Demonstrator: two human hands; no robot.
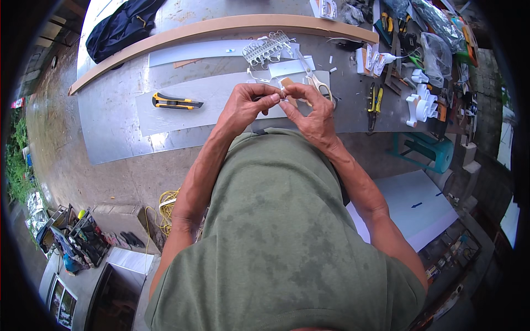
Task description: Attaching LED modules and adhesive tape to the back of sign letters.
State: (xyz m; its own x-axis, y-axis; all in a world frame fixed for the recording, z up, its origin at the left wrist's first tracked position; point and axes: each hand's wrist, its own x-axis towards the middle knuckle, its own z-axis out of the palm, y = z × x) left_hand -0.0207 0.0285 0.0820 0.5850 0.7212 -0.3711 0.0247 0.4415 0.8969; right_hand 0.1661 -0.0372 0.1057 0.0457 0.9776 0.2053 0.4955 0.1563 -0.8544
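Both hands meet over the near edge of the metal table, fingertips almost touching. My left hand [248, 105] is closed in a pinch, thumb against the fingers. My right hand [314, 113] pinches too, right beside it. Something small and thin, perhaps wire, shows between the fingertips; its kind cannot be made out. Just beyond the hands lies a flat white piece [290, 67], and past it a bundle of white modules strung on wire [268, 48]. Scissors with pale handles [321, 86] rest behind my right hand. A yellow and black utility knife [176, 101] lies to the left.
A long brown bar [221, 25] crosses the table behind the work, with dark cloth [121, 27] at far left. To the right are yellow-handled pliers [375, 105], white shaped pieces [422, 105] and cluttered tools. A teal stool [436, 154] stands below the table's right side.
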